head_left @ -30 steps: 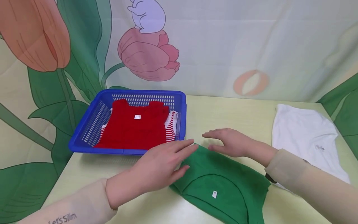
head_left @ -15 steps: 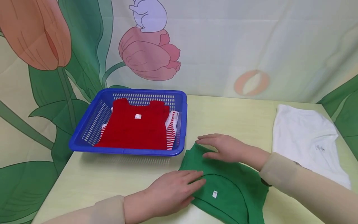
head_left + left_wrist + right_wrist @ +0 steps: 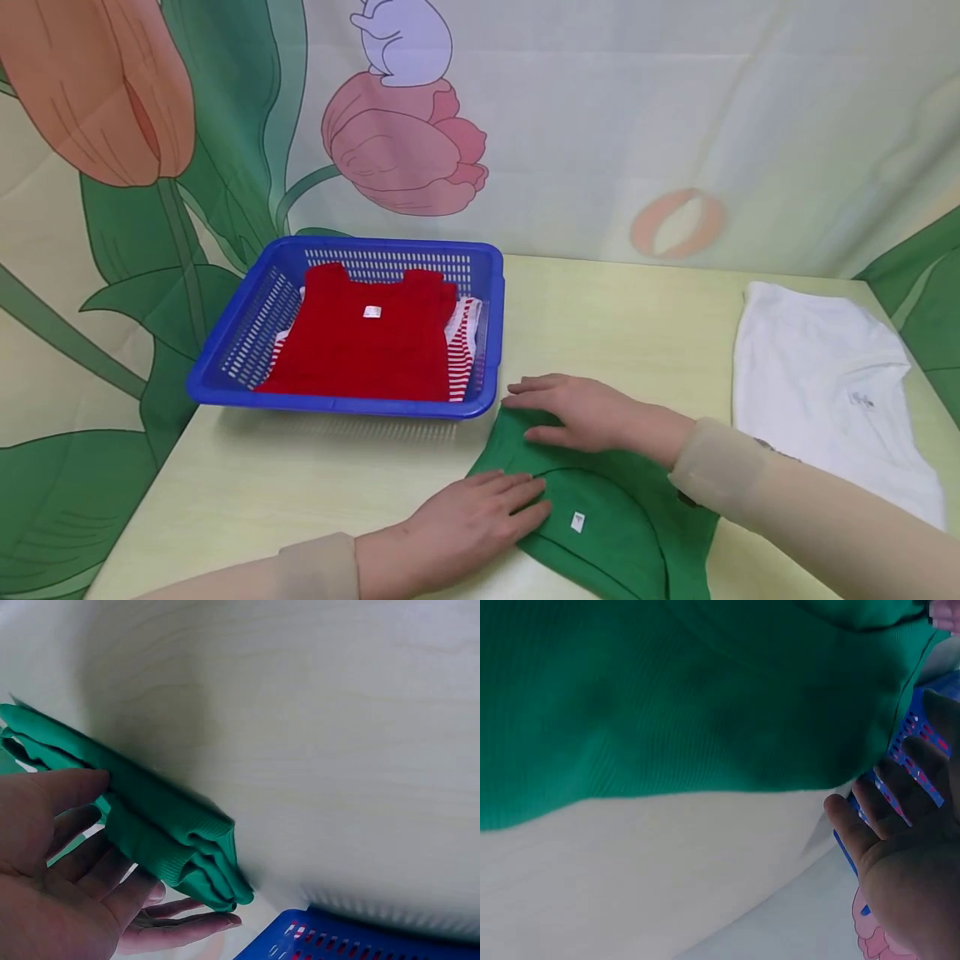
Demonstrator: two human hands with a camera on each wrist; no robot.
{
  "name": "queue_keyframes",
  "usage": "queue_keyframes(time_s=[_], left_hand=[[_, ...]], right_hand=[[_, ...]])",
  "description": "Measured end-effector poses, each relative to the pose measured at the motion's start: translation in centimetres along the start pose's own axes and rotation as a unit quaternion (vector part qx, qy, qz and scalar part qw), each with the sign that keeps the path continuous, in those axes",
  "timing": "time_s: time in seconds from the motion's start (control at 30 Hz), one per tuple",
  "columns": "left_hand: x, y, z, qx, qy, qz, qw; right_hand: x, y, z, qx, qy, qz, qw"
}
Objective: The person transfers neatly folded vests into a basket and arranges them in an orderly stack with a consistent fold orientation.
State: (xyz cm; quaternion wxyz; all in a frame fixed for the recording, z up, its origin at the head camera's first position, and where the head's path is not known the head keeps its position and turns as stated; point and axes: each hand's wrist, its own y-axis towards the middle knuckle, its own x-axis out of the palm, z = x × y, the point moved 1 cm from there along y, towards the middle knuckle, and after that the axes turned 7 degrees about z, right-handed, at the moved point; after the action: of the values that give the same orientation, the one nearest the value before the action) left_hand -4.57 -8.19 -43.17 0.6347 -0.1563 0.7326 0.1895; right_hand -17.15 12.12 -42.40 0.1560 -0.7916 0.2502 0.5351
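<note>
A folded green shirt [image 3: 607,492] with a small white label lies aslant at the table's front. My left hand [image 3: 472,521] lies palm down over its left edge, fingers extended. In the left wrist view that hand [image 3: 75,862] is beside the shirt's layered, ribbed edge [image 3: 161,817], thumb close to the cloth. Over the shirt's far left corner is my right hand [image 3: 585,412], its fingers stretched toward the basket. The right wrist view has this hand [image 3: 911,847] by the corner of the green cloth [image 3: 705,697]; whether it presses the cloth I cannot tell.
A blue plastic basket [image 3: 330,405] stands at the back left, holding a folded red top [image 3: 367,350] over red-and-white striped clothing [image 3: 460,354]. A white shirt [image 3: 810,375] lies at the right. Behind the pale table [image 3: 622,308] hangs a printed curtain [image 3: 570,125].
My left hand has come down and nearer onto the shirt's left edge. My right hand has moved left and nearer, over its far corner. That corner now lies slightly lower in view.
</note>
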Motion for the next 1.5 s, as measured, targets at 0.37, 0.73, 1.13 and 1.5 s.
queue_keyframes(time_s=[0.37, 0.73, 1.13, 1.5], left_hand=[[0.4, -0.4, -0.2, 0.006, 0.017, -0.008, 0.9998], [1.1, 0.3, -0.9, 0.037, 0.054, 0.037, 0.9972], [1.2, 2.5, -3.1, 0.040, 0.057, 0.000, 0.9976], [1.9, 3.8, -4.5, 0.036, 0.064, 0.012, 0.9972]], right_hand=[[0.9, 0.5, 0.0, -0.011, -0.031, -0.014, 0.9994], [1.0, 0.0, 0.6, 0.000, -0.047, 0.007, 0.9989], [0.2, -1.6, 2.6, 0.049, -0.051, 0.034, 0.9969], [-0.2, -2.3, 4.1, 0.087, -0.070, 0.042, 0.9928]])
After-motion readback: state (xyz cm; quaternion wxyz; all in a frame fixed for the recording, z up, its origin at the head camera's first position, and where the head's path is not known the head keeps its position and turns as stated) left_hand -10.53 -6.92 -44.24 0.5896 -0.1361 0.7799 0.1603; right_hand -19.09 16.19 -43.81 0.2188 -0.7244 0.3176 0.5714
